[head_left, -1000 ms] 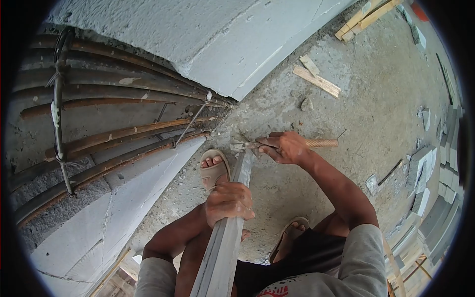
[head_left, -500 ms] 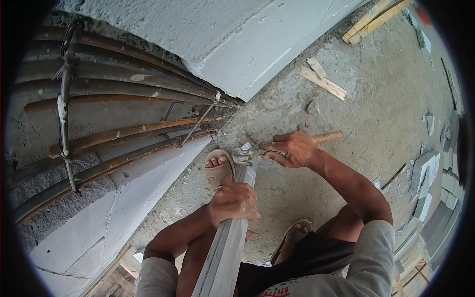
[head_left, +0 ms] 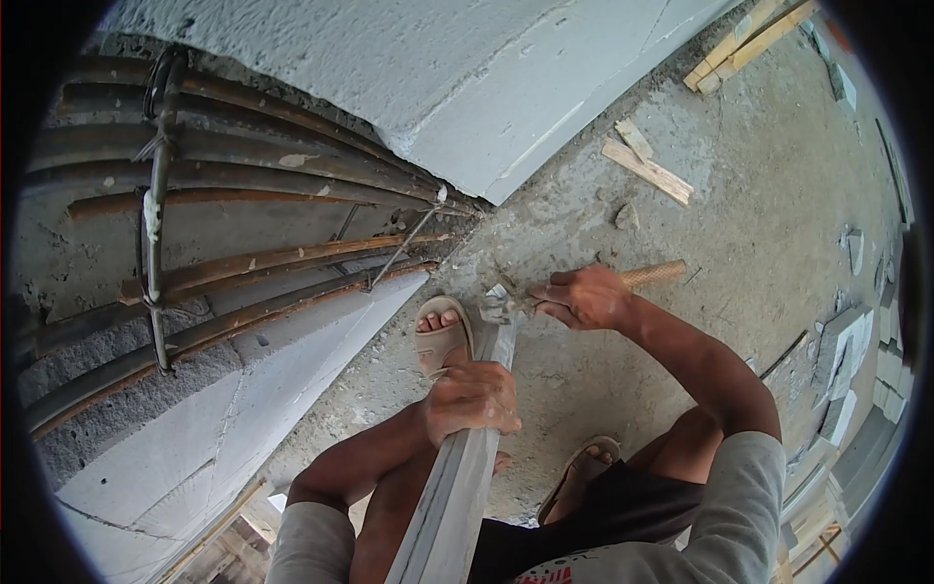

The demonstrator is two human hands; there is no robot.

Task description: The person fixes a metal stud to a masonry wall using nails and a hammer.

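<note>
My left hand [head_left: 474, 397] is wrapped over a long, pale grey grooved bar [head_left: 443, 506], which runs from the bottom of the view away between my legs. Near the bar's far end, my right hand [head_left: 587, 298] is closed around a tool with a wooden handle [head_left: 654, 273]. The handle sticks out to the right of my fist. A dusty grey lump [head_left: 497, 309], in line with the handle, overlaps the bar's tip; I cannot tell whether it is the tool's head. My sandalled foot [head_left: 443, 336] stands left of the bar's tip.
Rusty reinforcing bars [head_left: 292, 175] jut between pale wall blocks [head_left: 525, 88] on the left. Scrap wood [head_left: 647, 170] and a stone [head_left: 628, 216] lie on the rough concrete floor [head_left: 739, 224]. Timber [head_left: 749, 44] rests at upper right, broken blocks [head_left: 842, 346] at right.
The whole view has shifted slightly right and down. My right fingers now sit a little farther from the bar's tip. My left hand keeps its grip on the bar.
</note>
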